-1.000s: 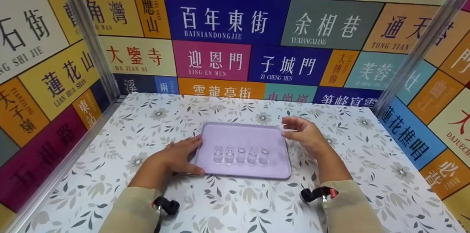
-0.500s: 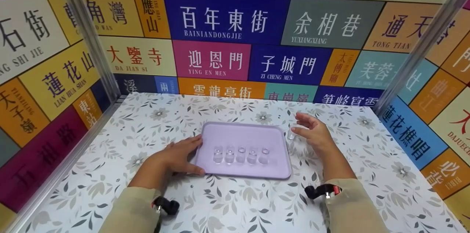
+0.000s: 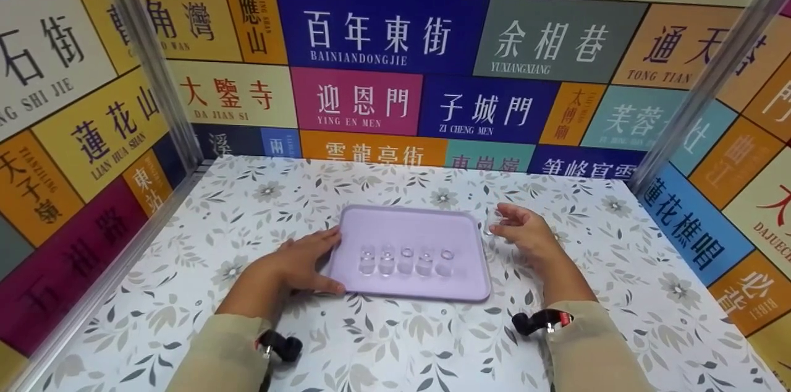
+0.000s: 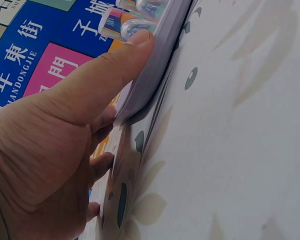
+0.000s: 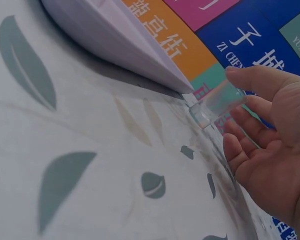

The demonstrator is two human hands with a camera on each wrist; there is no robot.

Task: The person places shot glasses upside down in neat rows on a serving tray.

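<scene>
A lilac tray (image 3: 411,225) lies on the table. Toward its near side stand several small clear cups (image 3: 405,261) in a row. My left hand (image 3: 303,262) rests at the tray's left edge, fingers spread; in the left wrist view its thumb (image 4: 110,70) lies along the tray's rim, near the cups. My right hand (image 3: 525,231) is just beyond the tray's right edge, pinching another small clear cup (image 5: 215,106) near its rim between thumb and fingers. This cup is upright, close beside the tray.
The table (image 3: 395,342) has a white cloth printed with leaves and flowers. Walls covered in coloured signs (image 3: 383,27) stand behind and at both sides, with clear corner posts (image 3: 686,83) between them.
My right hand first drew right, away from the tray, leaving the separate cup in sight. It then came down and back to that cup. The left hand and tray stayed put.
</scene>
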